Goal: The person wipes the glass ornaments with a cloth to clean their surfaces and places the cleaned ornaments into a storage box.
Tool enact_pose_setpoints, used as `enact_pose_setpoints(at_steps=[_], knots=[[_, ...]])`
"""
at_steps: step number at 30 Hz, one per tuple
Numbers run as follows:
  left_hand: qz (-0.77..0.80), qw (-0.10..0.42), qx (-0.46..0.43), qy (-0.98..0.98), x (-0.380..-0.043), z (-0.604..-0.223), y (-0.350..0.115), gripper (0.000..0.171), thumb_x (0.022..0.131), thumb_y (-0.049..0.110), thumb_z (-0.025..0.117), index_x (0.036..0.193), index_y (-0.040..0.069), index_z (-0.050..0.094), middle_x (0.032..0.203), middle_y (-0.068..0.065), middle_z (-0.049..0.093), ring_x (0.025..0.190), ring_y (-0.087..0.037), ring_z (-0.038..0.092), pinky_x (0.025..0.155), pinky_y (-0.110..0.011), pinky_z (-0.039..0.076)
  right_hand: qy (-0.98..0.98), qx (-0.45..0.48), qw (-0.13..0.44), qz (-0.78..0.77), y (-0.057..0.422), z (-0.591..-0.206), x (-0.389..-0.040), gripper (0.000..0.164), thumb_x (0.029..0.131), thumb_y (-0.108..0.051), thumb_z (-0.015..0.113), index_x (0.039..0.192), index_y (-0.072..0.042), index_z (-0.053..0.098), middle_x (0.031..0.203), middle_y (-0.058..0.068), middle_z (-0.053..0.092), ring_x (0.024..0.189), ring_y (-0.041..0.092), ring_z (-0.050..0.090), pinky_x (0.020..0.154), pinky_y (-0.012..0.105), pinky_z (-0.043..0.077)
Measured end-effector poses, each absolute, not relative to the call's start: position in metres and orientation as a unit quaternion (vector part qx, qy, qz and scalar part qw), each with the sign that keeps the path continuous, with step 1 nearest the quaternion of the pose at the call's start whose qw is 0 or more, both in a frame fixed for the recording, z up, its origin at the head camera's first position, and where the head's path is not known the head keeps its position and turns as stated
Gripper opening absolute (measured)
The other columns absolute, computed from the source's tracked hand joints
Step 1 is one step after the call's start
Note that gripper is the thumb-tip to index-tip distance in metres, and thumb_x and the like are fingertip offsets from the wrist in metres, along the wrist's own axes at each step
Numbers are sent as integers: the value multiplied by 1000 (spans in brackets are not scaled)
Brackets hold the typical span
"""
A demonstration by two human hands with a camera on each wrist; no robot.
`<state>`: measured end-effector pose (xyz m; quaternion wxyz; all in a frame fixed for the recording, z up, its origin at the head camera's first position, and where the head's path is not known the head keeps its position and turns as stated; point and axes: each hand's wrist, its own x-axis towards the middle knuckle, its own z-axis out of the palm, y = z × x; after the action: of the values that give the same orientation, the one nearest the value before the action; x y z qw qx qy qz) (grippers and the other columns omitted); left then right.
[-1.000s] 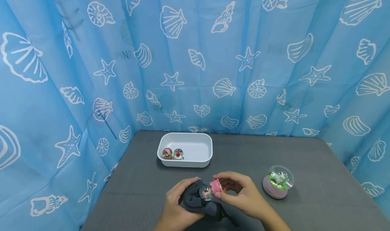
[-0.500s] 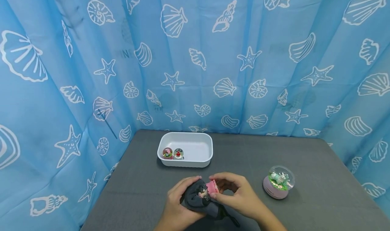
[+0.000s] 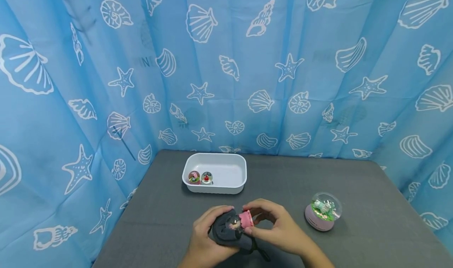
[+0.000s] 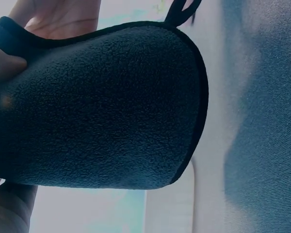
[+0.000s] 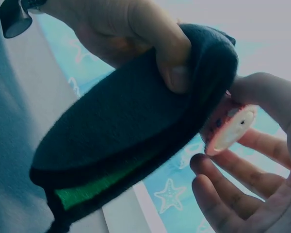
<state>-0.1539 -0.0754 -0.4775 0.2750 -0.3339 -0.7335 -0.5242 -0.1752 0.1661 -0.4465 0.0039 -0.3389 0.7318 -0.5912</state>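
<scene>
My left hand [image 3: 209, 236] grips a dark grey cleaning cloth [image 3: 224, 230] with black edging and a cord loop, folded around the glass of a small snow globe. The fleecy cloth [image 4: 111, 107] fills much of the left wrist view. With thumb and fingertips, my right hand [image 3: 276, 224] pinches the pink base of that snow globe [image 3: 246, 219], its glass ball tilted left into the cloth. From the right wrist view, the snow globe's pale underside [image 5: 235, 128] shows between the fingers, and green lining appears inside the cloth's fold.
A white tray [image 3: 230, 190] stands at the back, with two small snow globes [image 3: 194, 177] in its left front corner. To the right of my hands sits a larger snow globe [image 3: 320, 219] with a lilac base. A blue shell-print curtain [image 3: 226, 91] hangs behind the grey table [image 3: 152, 213].
The snow globe has moved left and deeper into the cloth with my right hand, then slightly back out. The cloth's hanging cord has shifted left. The tray and larger globe stay put.
</scene>
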Motion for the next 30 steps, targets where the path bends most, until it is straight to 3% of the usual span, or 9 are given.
enact_pose_setpoints(at_steps=[12,18,30], knots=[[-516,318,-353,-713,-165,-468,-74,80,62,10,102,133,2,67,122,-16,74,110,-26,74,105,-22,56,715,-379,7,-588,182,-433,-181,52,91,0,81,139,-11,64,133,11,67,116,18,70,93,38,65],[-518,317,-355,-711,-168,-458,-72,79,61,8,102,132,2,67,122,-15,74,108,-26,74,104,-21,56,717,-379,-9,-584,182,-426,-182,48,91,-1,81,136,-11,67,129,15,68,115,16,71,92,37,65],[-501,314,-379,-712,-181,-443,-71,79,57,9,102,129,2,69,118,-15,75,103,-24,75,98,-20,57,738,-369,-42,-564,185,-414,-185,47,89,-5,85,132,-17,69,124,5,70,109,15,72,88,35,65]])
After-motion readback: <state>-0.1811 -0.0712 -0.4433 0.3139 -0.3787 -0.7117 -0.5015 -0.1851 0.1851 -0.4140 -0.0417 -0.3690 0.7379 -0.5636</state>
